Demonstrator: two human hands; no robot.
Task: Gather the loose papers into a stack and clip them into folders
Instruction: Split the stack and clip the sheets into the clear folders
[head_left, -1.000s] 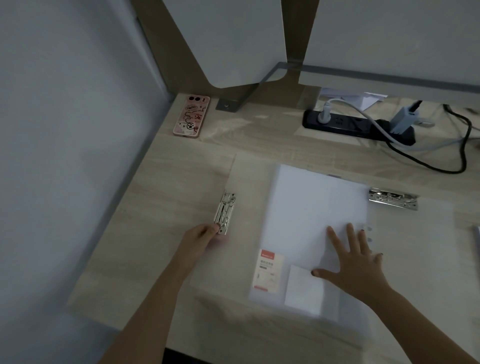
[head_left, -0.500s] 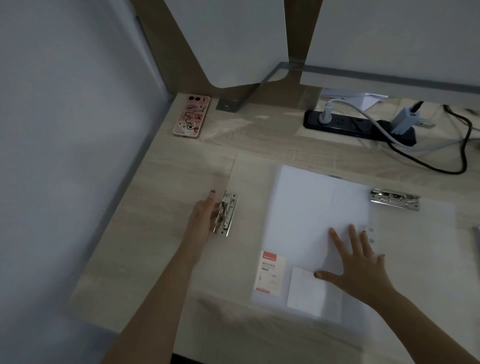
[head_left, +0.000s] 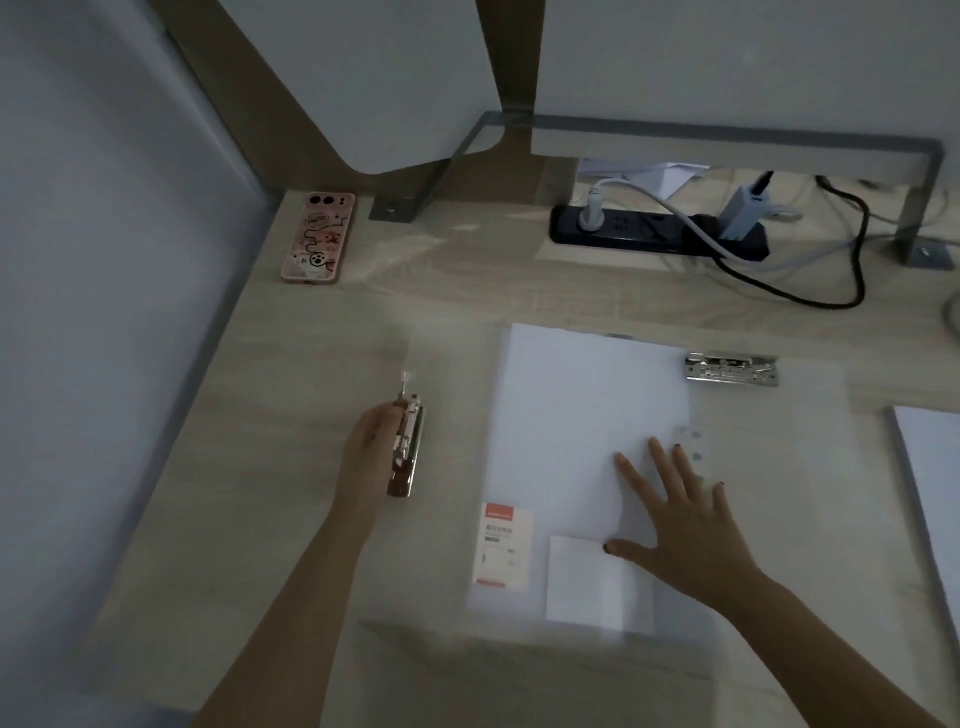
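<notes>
A translucent folder (head_left: 452, 525) lies open and flat on the wooden desk (head_left: 291, 395). In it lies a stack of white papers (head_left: 582, 410), square to the folder's edges. At the near end of the folder there is a label card (head_left: 506, 545) with a red band, and just beside it a small white sheet (head_left: 587, 582). The print on the label is too small to read.

The right hand (head_left: 685, 525) lies flat on the papers, its fingers straight and spread. The left hand (head_left: 371, 447) grips the metal clip (head_left: 408, 452) at the left edge of the folder. The fingers are curled around the clip and their tips are hidden behind it. A thin lever stands up from the far end of this clip.

A second metal clip (head_left: 731, 370) lies flat beyond the far right corner of the papers, on a translucent sheet. Whether this sheet belongs to the same folder, I cannot tell.

Another stack of paper (head_left: 930, 499) is cut off by the right border. The whole view is dim and a little blurred.
</notes>
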